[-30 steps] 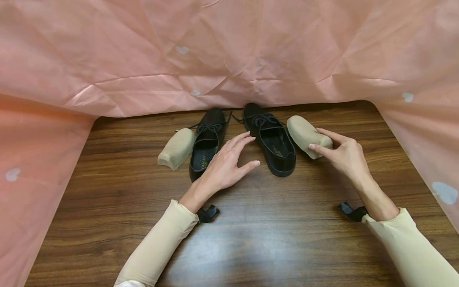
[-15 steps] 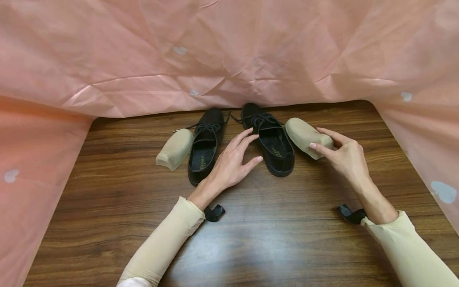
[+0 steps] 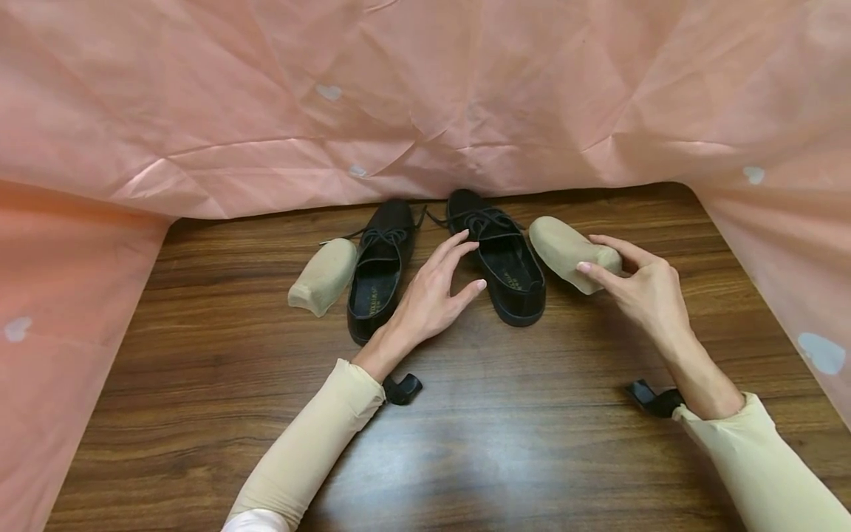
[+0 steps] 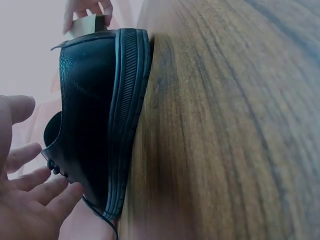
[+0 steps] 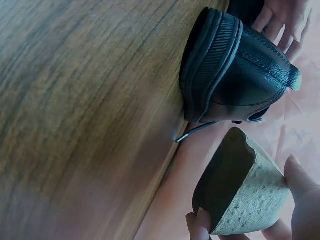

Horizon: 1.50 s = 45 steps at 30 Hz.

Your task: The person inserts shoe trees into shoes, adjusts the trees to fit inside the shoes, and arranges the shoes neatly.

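Note:
Two black lace-up shoes stand on the wooden table: a left one (image 3: 374,288) and a right one (image 3: 521,299), toes toward the pink cloth. My right hand (image 3: 641,292) pinches the heel end of a beige moulded-pulp shoe tree (image 3: 565,247), which is tilted just right of the right shoe; its hollow underside shows in the right wrist view. A matching shoe tree (image 3: 324,277) lies left of the left shoe. My left hand (image 3: 428,299) holds nothing; its spread fingers reach toward the right shoe's laces, and its wrist side hides part of the left shoe.
Pink cloth (image 3: 425,96) with pale hearts hangs behind and on both sides. Loose laces (image 3: 435,220) trail between the shoe toes. Bare wooden table (image 3: 465,443) lies in front of the shoes. A black camera mount (image 3: 404,389) sits at the left wrist, another (image 3: 654,399) at the right.
My left hand has shifted right and slightly forward, nearer the right shoe. The right hand, the shoe tree in it and the shoes have stayed almost still.

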### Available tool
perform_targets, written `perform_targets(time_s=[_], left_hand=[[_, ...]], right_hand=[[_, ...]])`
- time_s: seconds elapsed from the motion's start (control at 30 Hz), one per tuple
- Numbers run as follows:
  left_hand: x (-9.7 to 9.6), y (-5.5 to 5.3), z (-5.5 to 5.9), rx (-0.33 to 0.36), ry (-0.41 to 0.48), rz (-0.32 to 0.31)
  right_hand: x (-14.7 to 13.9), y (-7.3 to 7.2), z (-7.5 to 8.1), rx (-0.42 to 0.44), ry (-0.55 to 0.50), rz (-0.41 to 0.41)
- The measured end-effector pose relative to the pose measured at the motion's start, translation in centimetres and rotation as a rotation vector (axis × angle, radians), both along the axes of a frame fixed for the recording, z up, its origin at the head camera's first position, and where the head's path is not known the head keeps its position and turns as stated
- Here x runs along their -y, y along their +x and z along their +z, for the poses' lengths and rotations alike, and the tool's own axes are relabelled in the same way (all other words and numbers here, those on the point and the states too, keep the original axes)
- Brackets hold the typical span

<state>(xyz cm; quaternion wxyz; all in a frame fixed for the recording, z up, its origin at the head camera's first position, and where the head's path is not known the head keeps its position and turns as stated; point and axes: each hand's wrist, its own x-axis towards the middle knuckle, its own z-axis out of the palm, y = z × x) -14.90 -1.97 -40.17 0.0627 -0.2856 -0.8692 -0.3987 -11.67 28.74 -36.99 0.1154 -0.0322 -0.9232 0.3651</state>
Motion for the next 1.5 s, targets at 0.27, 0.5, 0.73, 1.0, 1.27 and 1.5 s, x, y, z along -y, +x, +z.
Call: perform_targets(time_s=[0.27,0.5,0.73,1.0,1.27,1.5], left_hand=[[-0.3,-0.7,-0.1,0.006,0.029,0.019],[-0.8,-1.1,-0.1,-0.007,0.044,0.056],[-1.1,-1.4,-0.1,-0.018,0.062,0.083],[-1.4,-1.7,-0.3,-0.013,0.082,0.086],[-1.9,-2.3,-0.3,-0.037,0.103,0.118],[-2.1,-2.6,-0.3,-0.017,0.113,0.13]], right_hand=[[0.2,0.0,0.7,-0.023,0.006,0.017],[0.4,0.2,1.0,-0.048,0.011,0.016],[0.5,0.3,1.1,-0.037,-0.007,0.028],[0.7,1.0,1.9,-0.022,-0.021,0.033],[0.7,1.4,2.2,-0.026,-0.081,0.062],[0.8,1.5,2.3,-0.043,-0.124,0.071]])
